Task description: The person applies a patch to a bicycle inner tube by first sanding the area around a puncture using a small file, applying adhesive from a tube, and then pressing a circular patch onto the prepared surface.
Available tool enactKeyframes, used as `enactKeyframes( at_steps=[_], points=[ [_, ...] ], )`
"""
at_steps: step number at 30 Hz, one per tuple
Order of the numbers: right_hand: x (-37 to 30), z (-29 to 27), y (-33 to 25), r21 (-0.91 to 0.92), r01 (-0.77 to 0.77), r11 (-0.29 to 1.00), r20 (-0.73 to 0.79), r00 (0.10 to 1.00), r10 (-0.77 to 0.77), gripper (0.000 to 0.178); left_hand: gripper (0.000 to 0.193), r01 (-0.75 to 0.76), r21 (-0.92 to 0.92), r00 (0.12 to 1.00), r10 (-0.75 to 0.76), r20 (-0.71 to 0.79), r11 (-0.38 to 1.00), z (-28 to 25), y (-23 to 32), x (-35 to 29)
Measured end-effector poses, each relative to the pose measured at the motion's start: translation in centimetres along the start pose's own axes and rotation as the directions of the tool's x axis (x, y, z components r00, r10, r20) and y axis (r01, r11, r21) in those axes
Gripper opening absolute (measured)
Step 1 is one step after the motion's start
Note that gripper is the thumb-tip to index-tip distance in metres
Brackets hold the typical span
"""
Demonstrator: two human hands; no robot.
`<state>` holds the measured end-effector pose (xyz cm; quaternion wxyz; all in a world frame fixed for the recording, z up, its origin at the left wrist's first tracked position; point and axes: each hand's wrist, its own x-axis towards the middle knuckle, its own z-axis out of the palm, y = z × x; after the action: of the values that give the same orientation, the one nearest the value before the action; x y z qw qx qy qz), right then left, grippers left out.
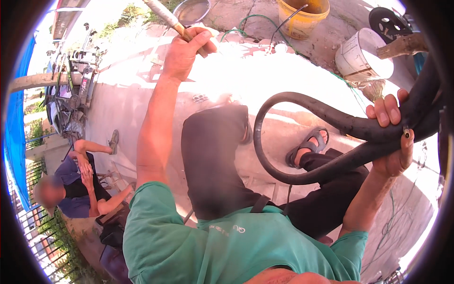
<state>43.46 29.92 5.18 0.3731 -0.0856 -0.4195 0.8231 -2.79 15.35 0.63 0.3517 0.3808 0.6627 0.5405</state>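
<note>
My right hand (390,137) is closed around a black rubber inner tube (326,113), whose flattened loop hangs out to the left over my legs. A short metal valve stem (406,133) sticks out of the rubber beside my thumb. Far forward, my left hand (184,54) grips the end of a pale, slim rod-like handle (163,13). The other end of that handle runs out of the picture at the top, so its kind cannot be told. Part of the tube is cut off by the right rim.
A yellow bucket (302,21), a white bucket (362,57) and a round basin (191,12) stand ahead. Green hose (255,16) crosses the ground. At left are parked bicycles (71,90) and a seated person (80,184). A wooden piece (402,46) juts in at right.
</note>
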Motion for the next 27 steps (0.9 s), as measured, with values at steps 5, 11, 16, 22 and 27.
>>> enactKeyframes(
  at_steps=[5, 11, 16, 22, 27],
  points=[
    [0.8, -1.7, 0.0, 0.093, -0.065, 0.994, 0.036, 0.997, 0.061, 0.07, 0.015, 0.524, 0.35, 0.852, -0.481, -0.209, 0.776, -4.9, -28.0, -2.5],
    [1.5, -1.8, 1.4, 0.12, -0.09, 0.989, -0.144, 0.984, 0.107, 0.069, 0.036, 0.426, 0.702, 0.905, -0.275, -0.326, 0.57, -3.5, -46.7, -12.3],
    [-0.7, -4.3, 0.1, 0.221, -0.08, 0.972, -0.456, 0.872, 0.176, 0.068, 0.043, 0.411, 0.746, 0.877, -0.451, -0.167, 0.524, 0.1, -40.7, -5.7],
    [4.3, -0.1, 5.9, 0.047, -0.126, 0.991, -0.319, 0.938, 0.134, 0.069, 0.024, 0.499, 0.718, 0.866, -0.317, -0.388, 0.486, -4.1, -44.5, 4.6],
    [4.0, -1.2, 6.4, -0.008, -0.112, 0.994, -0.349, 0.931, 0.103, 0.066, 0.023, 0.447, 0.83, 0.894, -0.202, -0.4, 0.335, -5.9, -49.2, 5.9]
  ],
)
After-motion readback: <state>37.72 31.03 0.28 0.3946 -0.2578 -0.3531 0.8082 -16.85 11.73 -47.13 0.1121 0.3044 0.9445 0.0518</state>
